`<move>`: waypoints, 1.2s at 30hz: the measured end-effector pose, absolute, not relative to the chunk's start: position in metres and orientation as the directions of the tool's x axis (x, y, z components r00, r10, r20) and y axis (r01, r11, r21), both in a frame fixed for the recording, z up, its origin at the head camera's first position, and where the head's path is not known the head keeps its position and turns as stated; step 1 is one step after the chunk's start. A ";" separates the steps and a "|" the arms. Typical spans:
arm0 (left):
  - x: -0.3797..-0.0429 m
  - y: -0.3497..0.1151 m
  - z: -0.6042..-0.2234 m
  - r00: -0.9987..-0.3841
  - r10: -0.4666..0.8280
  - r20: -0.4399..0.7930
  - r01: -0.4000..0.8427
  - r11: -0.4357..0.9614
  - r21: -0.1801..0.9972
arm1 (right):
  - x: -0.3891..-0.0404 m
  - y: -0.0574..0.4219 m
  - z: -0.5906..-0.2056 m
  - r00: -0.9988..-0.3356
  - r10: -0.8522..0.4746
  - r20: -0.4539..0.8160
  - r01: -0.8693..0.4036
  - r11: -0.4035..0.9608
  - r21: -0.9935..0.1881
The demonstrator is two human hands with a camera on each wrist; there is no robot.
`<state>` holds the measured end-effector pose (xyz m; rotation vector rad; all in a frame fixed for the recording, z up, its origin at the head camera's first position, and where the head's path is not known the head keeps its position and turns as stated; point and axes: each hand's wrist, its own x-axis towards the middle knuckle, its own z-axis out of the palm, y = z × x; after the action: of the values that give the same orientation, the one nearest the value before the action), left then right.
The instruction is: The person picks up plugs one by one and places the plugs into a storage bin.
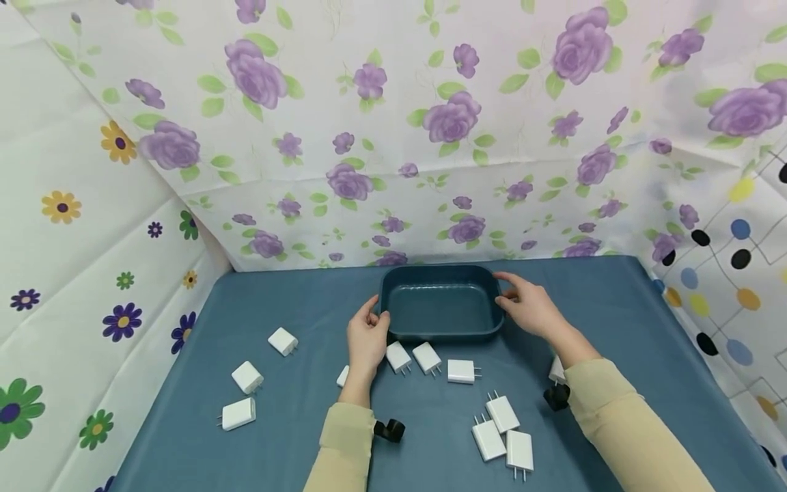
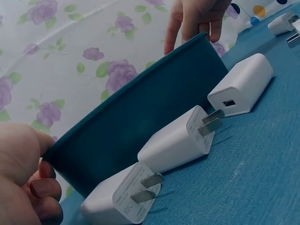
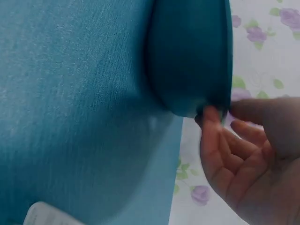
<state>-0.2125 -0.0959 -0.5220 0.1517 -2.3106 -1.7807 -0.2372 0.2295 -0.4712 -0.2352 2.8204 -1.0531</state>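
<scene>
A dark teal rectangular tray (image 1: pixel 439 309), with nothing in it, is at the back of the table between the two hands. My left hand (image 1: pixel 367 339) grips its left end, thumb and curled fingers at the rim. At the opposite end, my right hand (image 1: pixel 530 307) pinches the rim between thumb and fingers, which the right wrist view shows close up. Just in front of the tray's near wall (image 2: pixel 136 117) are three white plug chargers, among them one charger (image 1: pixel 398 357) beside the left hand and another charger (image 1: pixel 426 358) to its right.
Three chargers (image 1: pixel 248 377) are spread over the left of the blue table (image 1: pixel 295 437). Another group of chargers (image 1: pixel 503 413) lies at the front right. One charger (image 1: pixel 557 370) is partly behind the right wrist. A flowered cloth (image 1: pixel 393 171) hangs behind the table.
</scene>
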 end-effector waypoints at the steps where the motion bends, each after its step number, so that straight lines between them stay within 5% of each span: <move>1: -0.213 -0.096 -0.523 -0.970 -0.214 0.113 0.055 0.262 0.964 | -0.234 0.231 -0.470 -0.980 -0.189 -0.056 -0.102 0.731 -0.675; 7: -0.214 -0.096 -0.529 -0.972 -0.202 0.117 0.068 0.236 0.969 | -0.176 0.251 -0.453 -0.985 -0.174 -0.024 -0.088 0.608 -0.789; 13: -0.213 -0.098 -0.533 -0.976 -0.189 0.110 0.070 0.205 0.976 | -0.124 0.279 -0.450 -0.986 -0.046 -0.162 0.064 0.786 -0.615; 24: -0.215 -0.100 -0.529 -0.977 -0.188 0.096 0.054 0.219 0.974 | -0.136 0.286 -0.479 -0.959 0.061 -0.276 0.182 0.881 -0.436; 36: -0.211 -0.100 -0.529 -0.983 -0.154 0.099 0.065 0.214 0.975 | -0.130 0.288 -0.484 -0.933 0.097 -0.347 0.274 0.817 -0.507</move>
<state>-0.2105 -0.0998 -0.5286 0.0861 -2.3054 -1.8647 -0.1302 0.2875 -0.4838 0.2822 2.6949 -0.8194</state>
